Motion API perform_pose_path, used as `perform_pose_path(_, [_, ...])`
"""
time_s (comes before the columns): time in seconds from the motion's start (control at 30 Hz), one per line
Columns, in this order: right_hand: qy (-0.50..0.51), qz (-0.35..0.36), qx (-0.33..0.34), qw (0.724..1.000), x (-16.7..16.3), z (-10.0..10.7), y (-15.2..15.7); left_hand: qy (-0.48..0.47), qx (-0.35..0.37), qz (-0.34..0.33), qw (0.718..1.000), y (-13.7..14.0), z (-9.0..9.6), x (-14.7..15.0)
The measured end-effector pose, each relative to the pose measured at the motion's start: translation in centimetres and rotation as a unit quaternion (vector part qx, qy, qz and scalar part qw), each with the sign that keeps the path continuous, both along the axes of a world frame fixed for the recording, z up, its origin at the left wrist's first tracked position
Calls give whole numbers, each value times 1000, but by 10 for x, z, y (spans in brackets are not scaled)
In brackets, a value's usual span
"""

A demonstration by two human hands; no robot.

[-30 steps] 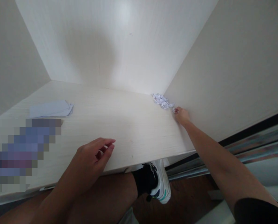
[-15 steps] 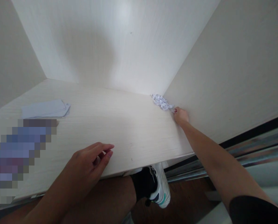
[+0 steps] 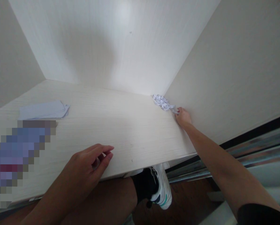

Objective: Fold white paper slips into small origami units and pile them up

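A small heap of crumpled white paper lies in the back right corner of the pale wooden shelf board. My right hand is at the heap's right end, against the side panel. Its thumb and finger pinch a crumpled white paper piece that touches the heap. Over the front part of the board, my left hand is loosely curled, thumb and forefinger slightly apart, holding nothing.
Flat white paper slips lie stacked at the left. A pixelated blue and purple item sits in front of them. Upright panels close the back and sides. My shoe shows below the front edge, beside metal rails at the right.
My right hand has shifted very slightly to the right, its fingertips a little looser around the paper piece. My left hand has hardly moved.
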State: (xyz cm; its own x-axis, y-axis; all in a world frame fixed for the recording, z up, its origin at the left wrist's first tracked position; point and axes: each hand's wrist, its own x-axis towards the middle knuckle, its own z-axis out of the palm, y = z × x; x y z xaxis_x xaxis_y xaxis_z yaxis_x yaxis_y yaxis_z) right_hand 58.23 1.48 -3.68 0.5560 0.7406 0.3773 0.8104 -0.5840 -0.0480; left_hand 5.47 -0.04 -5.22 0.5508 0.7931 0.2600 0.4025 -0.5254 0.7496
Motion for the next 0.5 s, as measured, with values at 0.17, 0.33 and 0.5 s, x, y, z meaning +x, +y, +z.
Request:
perform_pose_path(0.17, [-1, 54, 71, 996, -41, -2, -7, 6, -4, -6, 1000, -4, 5, 6])
perform_pose_path(0.33, [44, 230, 101, 967, -132, 3, 19, 6, -9, -40, 999, -14, 9, 22])
perform_pose_path(0.5, [117, 465, 57, 876, -280, 10, 80, 16, 91, 69, 993, -7, 15, 13])
